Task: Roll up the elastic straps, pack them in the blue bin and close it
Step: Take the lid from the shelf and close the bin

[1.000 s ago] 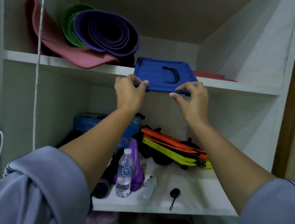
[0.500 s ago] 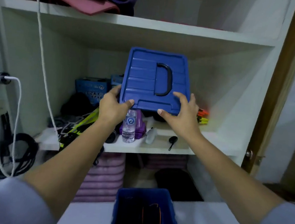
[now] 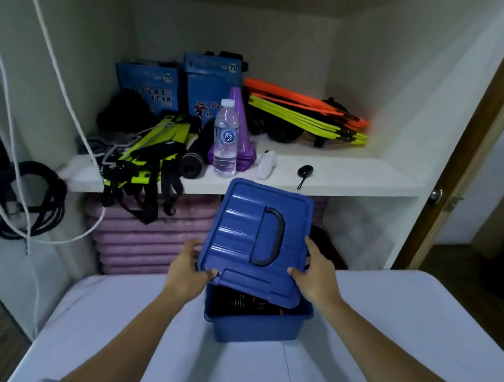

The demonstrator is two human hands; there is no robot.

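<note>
The blue bin point(image 3: 255, 326) stands on the white table point(image 3: 383, 347) in front of me. Dark rolled straps point(image 3: 244, 303) with orange marks show through the gap at its near side. A blue lid point(image 3: 240, 230) with a black handle hangs tilted just above the bin, its far edge raised. My left hand point(image 3: 186, 269) grips the lid's near left corner. My right hand point(image 3: 316, 275) grips its right edge. Most of the bin's inside is hidden by the lid.
Behind the table a white shelf point(image 3: 340, 172) carries a water bottle point(image 3: 226, 139), purple cones, blue boxes, and yellow and orange hurdles point(image 3: 306, 115). Yellow-black straps point(image 3: 145, 153) hang over its left edge. Pink mats are stacked below. White cord and black cables hang at left.
Both hands brought the blue lid down from the upper shelf to just above the bin. My view dropped with it to the table.
</note>
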